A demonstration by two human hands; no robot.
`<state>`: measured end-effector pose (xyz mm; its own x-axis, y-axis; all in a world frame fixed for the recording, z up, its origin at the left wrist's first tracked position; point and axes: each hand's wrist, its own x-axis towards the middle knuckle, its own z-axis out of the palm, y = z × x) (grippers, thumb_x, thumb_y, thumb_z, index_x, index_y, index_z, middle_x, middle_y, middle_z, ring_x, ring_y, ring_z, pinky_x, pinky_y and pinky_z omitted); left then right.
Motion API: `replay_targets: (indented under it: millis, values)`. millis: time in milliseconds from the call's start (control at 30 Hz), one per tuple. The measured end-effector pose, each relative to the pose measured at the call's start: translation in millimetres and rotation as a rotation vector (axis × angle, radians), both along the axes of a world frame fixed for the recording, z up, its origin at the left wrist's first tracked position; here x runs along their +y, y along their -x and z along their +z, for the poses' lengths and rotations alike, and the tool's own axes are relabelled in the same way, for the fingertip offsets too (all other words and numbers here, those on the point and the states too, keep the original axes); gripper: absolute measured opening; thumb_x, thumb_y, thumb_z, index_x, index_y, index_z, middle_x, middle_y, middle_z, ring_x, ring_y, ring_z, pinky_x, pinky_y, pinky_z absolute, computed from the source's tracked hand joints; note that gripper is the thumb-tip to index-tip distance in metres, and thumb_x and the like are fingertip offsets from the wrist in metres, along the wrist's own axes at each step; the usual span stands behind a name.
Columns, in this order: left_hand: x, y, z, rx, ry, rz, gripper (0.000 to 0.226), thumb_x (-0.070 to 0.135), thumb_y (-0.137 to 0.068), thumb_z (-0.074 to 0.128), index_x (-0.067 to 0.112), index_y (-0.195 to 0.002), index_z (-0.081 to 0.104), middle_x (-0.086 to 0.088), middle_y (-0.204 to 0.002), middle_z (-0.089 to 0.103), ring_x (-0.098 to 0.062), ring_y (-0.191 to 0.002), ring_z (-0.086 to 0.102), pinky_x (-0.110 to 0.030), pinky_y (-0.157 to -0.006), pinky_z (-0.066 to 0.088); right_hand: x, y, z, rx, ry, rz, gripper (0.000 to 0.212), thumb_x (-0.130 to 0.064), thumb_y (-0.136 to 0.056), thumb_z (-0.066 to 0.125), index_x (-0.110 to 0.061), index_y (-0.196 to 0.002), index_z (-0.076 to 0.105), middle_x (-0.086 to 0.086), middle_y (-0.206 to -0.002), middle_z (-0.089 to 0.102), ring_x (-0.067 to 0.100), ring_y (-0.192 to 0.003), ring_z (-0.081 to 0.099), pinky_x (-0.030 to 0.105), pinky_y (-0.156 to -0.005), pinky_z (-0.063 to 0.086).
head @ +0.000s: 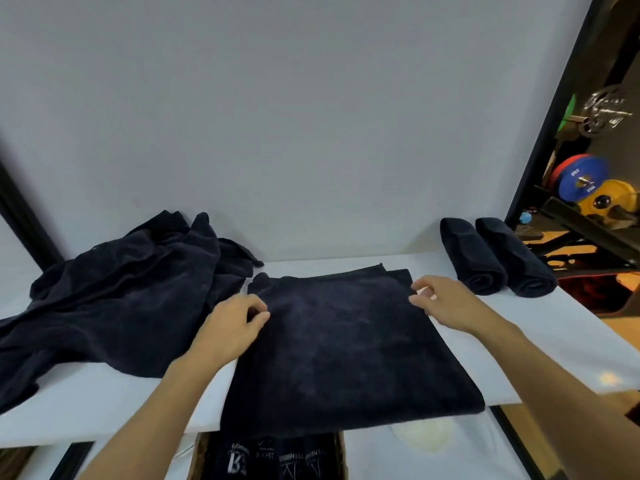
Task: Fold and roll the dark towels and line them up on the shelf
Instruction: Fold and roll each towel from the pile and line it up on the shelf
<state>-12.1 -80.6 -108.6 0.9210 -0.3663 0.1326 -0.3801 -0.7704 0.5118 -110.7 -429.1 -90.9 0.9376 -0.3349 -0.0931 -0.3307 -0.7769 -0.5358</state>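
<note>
A dark towel (346,348) lies folded flat on the white shelf (104,403), its near edge hanging a little over the front. My left hand (235,323) pinches its left edge near the far corner. My right hand (440,299) pinches the right edge near the far right corner. Two rolled dark towels (498,258) lie side by side at the shelf's right end. A heap of loose dark towels (114,299) covers the left part of the shelf.
A white wall (311,116) stands right behind the shelf. Below the front edge a cardboard box (277,459) holds dark printed items. Coloured weight plates (588,181) and a rack show past the black frame on the right.
</note>
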Motion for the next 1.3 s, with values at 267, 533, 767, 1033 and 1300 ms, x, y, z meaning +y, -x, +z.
replay_targets:
  millis: [267,533,767,1033,1300]
  values:
    - [-40,-78,-20,0.117,0.000,0.141,0.057,0.036,-0.087,0.069,0.022,-0.139,0.048,-0.004,-0.136,0.056,-0.025,-0.131,0.046,-0.042,-0.107,0.041,-27,-95,-27,-0.024,0.036,-0.205,0.031,-0.023,-0.088,0.062,0.002,-0.107,0.065,0.019,-0.108,0.068,0.037,-0.098,0.063,0.045,-0.083,0.052]
    - [-22,-80,13,0.059,0.017,0.197,0.010,0.024,-0.075,0.083,0.021,-0.077,0.073,0.010,-0.080,0.070,-0.004,-0.084,0.065,-0.014,-0.069,0.044,-47,-108,-22,-0.191,-0.372,-0.051,0.014,-0.032,-0.096,0.054,-0.021,-0.103,0.059,-0.007,-0.098,0.063,0.010,-0.091,0.060,0.025,-0.068,0.043]
    - [-25,-98,6,0.090,-0.056,0.193,0.009,0.022,-0.087,0.070,0.016,-0.089,0.063,0.000,-0.096,0.064,-0.017,-0.088,0.060,-0.028,-0.075,0.045,-34,-141,-29,-0.128,-0.135,0.037,0.015,-0.031,-0.102,0.043,-0.017,-0.101,0.050,0.006,-0.093,0.063,0.021,-0.085,0.058,0.030,-0.067,0.043]
    - [-27,-106,-5,0.107,-0.154,0.060,0.018,0.024,-0.083,0.071,0.026,-0.091,0.055,0.005,-0.099,0.061,-0.016,-0.098,0.056,-0.025,-0.078,0.042,-26,-152,-33,-0.018,-0.003,0.178,0.026,-0.040,-0.090,0.066,-0.023,-0.107,0.055,-0.005,-0.101,0.056,0.016,-0.092,0.056,0.029,-0.079,0.041]
    - [-20,-102,30,0.165,-0.204,0.051,0.026,0.037,-0.078,0.078,0.018,-0.072,0.062,0.002,-0.077,0.061,-0.017,-0.077,0.060,-0.025,-0.064,0.043,-31,-145,-6,0.114,-0.225,0.183,0.028,-0.031,-0.090,0.066,-0.004,-0.097,0.065,0.017,-0.093,0.067,0.023,-0.073,0.060,0.030,-0.067,0.047]
